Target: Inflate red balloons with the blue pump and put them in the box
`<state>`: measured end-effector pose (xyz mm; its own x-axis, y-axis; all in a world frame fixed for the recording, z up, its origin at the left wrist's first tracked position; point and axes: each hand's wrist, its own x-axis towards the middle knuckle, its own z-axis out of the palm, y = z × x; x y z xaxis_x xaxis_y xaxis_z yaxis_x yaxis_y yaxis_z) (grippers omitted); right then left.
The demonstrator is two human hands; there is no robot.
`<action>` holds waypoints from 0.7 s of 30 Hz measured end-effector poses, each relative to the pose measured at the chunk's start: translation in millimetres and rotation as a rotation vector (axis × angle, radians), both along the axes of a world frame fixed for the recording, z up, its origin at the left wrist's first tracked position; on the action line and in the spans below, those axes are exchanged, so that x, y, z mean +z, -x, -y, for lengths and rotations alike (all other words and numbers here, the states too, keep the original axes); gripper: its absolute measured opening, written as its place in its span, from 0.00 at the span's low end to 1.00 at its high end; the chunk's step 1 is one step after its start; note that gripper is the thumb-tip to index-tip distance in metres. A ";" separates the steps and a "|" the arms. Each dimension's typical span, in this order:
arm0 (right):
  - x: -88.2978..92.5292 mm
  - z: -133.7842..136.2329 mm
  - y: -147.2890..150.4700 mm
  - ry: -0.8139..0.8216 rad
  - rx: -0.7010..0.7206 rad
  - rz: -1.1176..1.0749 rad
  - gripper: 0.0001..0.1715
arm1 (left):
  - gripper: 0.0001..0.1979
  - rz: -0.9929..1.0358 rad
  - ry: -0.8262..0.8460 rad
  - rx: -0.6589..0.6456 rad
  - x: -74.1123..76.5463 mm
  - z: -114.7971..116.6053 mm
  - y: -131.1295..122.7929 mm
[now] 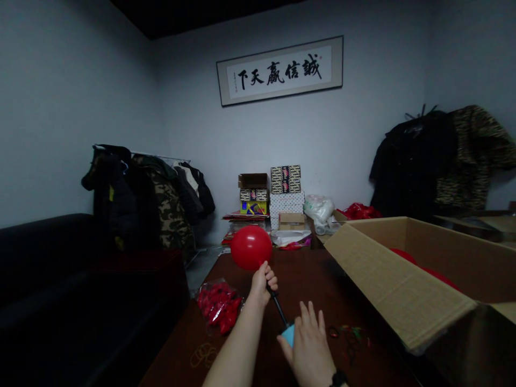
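Note:
A round, inflated red balloon point(251, 248) rises above my left hand point(263, 281). That hand is closed around the balloon's neck and the upper end of a hand balloon pump point(279, 308). From my fist the pump's dark rod slants down to a light-blue part point(288, 335). My right hand point(309, 344) rests against this blue part with its fingers stretched out and spread, hiding some of it. Left of my left forearm lies a clear plastic bag of uninflated red balloons point(220, 303) on the dark brown table point(298, 274).
A large open cardboard box point(397, 290) with red items inside stands at right. Rubber bands point(205, 355) lie at the table's near left; small coloured bands point(355, 333) lie at right. Stacked boxes point(286, 201) stand at the back, and a black sofa point(72, 301) is on the left.

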<state>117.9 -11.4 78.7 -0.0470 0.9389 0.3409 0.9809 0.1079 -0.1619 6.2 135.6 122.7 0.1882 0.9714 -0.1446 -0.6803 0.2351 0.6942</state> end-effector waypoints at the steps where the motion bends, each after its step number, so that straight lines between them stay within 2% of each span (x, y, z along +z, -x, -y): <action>1: -7.3 4.5 -3.1 -0.017 0.006 -0.007 0.34 | 0.19 0.008 0.006 0.006 3.1 -1.9 3.7; 5: -35.5 18.0 -13.8 -0.074 0.028 -0.030 0.35 | 0.19 0.047 0.015 0.034 10.9 -5.7 17.6; 9: -46.0 24.4 -16.5 -0.114 0.044 -0.055 0.34 | 0.19 0.075 0.024 0.031 12.0 -3.8 23.8; 15: -33.6 27.0 -10.8 -0.071 0.072 -0.018 0.29 | 0.19 0.091 0.050 0.047 14.6 0.9 19.4; 18: -19.3 23.7 -9.5 0.000 0.099 -0.044 0.29 | 0.19 0.084 0.052 0.016 13.4 4.5 12.8; 21: -0.8 15.3 -8.0 0.063 0.118 -0.058 0.30 | 0.19 0.083 0.042 -0.018 5.4 11.4 2.5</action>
<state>125.9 -26.7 77.8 -0.1405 0.9477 0.2865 0.9507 0.2099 -0.2281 3.7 124.2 128.0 0.2185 0.9612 -0.1684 -0.7303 0.2755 0.6251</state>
